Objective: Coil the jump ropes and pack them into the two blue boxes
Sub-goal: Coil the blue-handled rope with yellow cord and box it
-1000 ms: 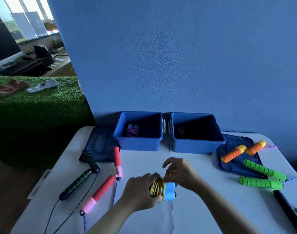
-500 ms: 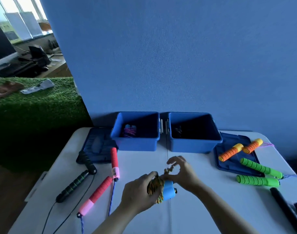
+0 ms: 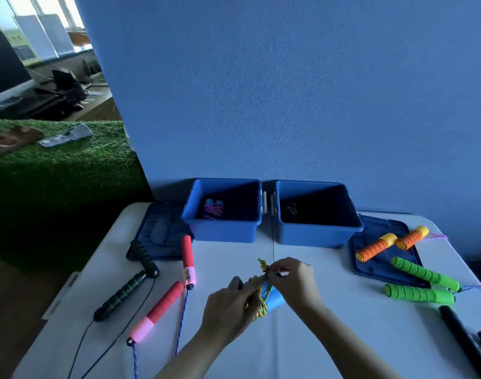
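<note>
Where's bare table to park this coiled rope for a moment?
Bare table lies between the pink handles, the left blue box and the hands. More lies right of the right hand, before the green handles. The right lid is crowded.

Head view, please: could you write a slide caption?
Both hands, left hand and right hand, wind a yellow-green rope before two blue boxes.

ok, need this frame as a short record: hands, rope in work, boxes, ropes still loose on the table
left hand: grips the coiled yellow rope bundle
right hand: pinches the rope's free end above the blue handles
left box: open, one coiled rope inside
right box: open, something dark inside, unclear
loose: black rope, red-pink rope, orange handles, green handles
</note>
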### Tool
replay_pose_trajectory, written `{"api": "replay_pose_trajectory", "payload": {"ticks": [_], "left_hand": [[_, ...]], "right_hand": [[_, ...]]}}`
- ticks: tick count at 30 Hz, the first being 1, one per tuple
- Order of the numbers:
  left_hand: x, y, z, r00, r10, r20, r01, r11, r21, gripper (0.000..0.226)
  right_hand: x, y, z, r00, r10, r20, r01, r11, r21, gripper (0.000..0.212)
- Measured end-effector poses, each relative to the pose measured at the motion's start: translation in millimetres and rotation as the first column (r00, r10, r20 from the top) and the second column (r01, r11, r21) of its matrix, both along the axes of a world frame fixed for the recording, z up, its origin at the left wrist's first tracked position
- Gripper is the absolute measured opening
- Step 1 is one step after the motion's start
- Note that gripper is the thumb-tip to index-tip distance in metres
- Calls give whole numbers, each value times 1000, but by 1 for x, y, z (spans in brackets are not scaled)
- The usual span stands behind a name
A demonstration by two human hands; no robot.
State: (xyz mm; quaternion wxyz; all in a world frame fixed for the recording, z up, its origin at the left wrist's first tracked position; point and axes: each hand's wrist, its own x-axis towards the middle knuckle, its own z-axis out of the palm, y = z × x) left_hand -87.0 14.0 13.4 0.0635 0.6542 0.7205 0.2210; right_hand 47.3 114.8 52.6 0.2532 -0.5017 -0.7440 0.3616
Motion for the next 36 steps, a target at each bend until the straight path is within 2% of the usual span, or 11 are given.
{"api": "replay_pose_trajectory", "payload": {"ticks": [3,6,9,12,17,21,25,28,32,36], "left_hand": [[-3,0,-1,999,38,8,-38,999,-27,52],[-5,0,-1,985,132,111,-125,990,-66,67],[-1,0,7,965,191,182,-178,980,-85,63],[2,0,9,950,221,221,-203,974,-100,62],[6,0,10,945,241,220,-217,968,-128,42],[9,-2,11,951,214,221,-191,974,-123,44],[8,-3,12,929,222,295,-195,974,-119,43],[8,-4,13,917,218,334,-193,975,-108,39],[9,-5,15,860,216,462,-192,976,-99,35],[10,-1,18,845,237,479,-225,971,-83,43]], "right_hand": [[0,-4,-3,997,-28,-74,30,999,28,9],[-1,-6,-6,990,-60,-131,65,997,31,16],[-1,-9,-7,983,-41,-178,44,999,14,24],[-1,-9,-9,978,-45,-202,52,998,30,23],[0,-10,-12,971,-94,-219,119,987,105,24],[3,-10,-9,955,-127,-270,130,992,-9,24],[4,-6,-11,919,-165,-357,104,978,-182,31],[6,-3,-12,897,-213,-387,120,961,-251,30],[8,-3,-14,879,-277,-389,130,922,-363,26],[10,-6,-10,847,-348,-403,125,866,-485,25]]}}
